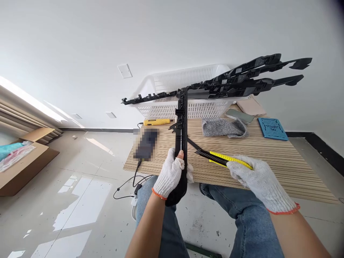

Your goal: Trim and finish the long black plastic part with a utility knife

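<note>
My left hand (172, 172), in a white knit glove with the thumb tip bare, is closed around the lower part of a long black plastic trim piece (182, 118). The piece points away from me over the table's front edge. In my gloved right hand (252, 175) is a yellow and black utility knife (215, 156). Its dark blade is extended, with the tip close to the right edge of the trim piece; whether it touches I cannot tell. Behind, several similar black trim pieces (242, 80) lie across a white plastic basket (209, 109) and stick out past its sides.
On the striped wooden table (282, 168) are a yellow tool (157, 122), a blurred dark device (146, 143) with a cable, a grey cloth (224, 128), a green-grey flat item (239, 116) and a blue box (272, 128). A cardboard box (29, 168) stands at left.
</note>
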Demonstrator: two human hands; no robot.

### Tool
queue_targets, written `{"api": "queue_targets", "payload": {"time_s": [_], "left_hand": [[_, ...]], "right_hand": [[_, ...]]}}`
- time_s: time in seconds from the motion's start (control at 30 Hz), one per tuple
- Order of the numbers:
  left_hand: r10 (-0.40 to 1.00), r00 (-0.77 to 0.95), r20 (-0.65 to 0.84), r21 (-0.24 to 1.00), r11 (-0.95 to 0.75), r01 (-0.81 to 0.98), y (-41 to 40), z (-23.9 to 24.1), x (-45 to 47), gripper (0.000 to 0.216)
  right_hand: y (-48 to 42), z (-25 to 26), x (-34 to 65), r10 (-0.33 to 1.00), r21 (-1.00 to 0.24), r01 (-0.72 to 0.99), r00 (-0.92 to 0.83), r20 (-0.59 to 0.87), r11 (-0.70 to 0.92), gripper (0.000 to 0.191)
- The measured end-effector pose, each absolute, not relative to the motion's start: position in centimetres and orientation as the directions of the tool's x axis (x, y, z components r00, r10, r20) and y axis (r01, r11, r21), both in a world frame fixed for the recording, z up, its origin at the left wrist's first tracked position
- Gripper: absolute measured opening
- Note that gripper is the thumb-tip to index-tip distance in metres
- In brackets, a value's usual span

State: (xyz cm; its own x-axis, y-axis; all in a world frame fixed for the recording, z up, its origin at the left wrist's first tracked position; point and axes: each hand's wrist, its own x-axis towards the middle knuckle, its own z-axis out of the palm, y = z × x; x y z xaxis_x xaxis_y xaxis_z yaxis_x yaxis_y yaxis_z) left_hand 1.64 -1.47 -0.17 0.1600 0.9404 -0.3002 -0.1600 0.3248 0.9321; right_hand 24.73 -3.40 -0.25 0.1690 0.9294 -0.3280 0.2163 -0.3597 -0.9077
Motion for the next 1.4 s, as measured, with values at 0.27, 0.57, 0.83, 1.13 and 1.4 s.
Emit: {"api": "queue_targets", "payload": {"time_s": [0.27, 0.57, 0.83, 1.13, 1.4], "left_hand": [[0.926, 0.297, -0.233, 0.950, 0.283, -0.136, -1.4, -0.2, 0.1, 0.053], [0.900, 0.356, -0.251, 0.908, 0.347, -0.236, -1.4, 0.0, -0.4, 0.078], [0.899, 0.322, -0.298, 0.903, 0.375, -0.211, -1.3, 0.5, 0.1, 0.076], [0.923, 0.292, -0.251, 0.923, 0.319, -0.215, -1.3, 0.0, 0.0, 0.068], [0.939, 0.229, -0.258, 0.917, 0.312, -0.248, -1.2, -0.1, 0.8, 0.045]], "right_hand": [[-3.3, -0.8, 25.0, 0.946, -0.913, 0.255, 0.160, -0.283, -0.317, 0.039], [-3.4, -0.2, 24.8, 0.934, -0.914, 0.214, 0.169, -0.314, -0.346, 0.036], [-3.4, -0.4, 24.9, 0.935, -0.915, 0.210, 0.168, -0.313, -0.344, 0.035], [-3.4, -0.8, 25.0, 0.933, -0.921, 0.178, 0.162, -0.321, -0.347, 0.037], [-3.4, -0.8, 25.0, 0.941, -0.927, 0.184, 0.151, -0.302, -0.327, 0.037]]}}
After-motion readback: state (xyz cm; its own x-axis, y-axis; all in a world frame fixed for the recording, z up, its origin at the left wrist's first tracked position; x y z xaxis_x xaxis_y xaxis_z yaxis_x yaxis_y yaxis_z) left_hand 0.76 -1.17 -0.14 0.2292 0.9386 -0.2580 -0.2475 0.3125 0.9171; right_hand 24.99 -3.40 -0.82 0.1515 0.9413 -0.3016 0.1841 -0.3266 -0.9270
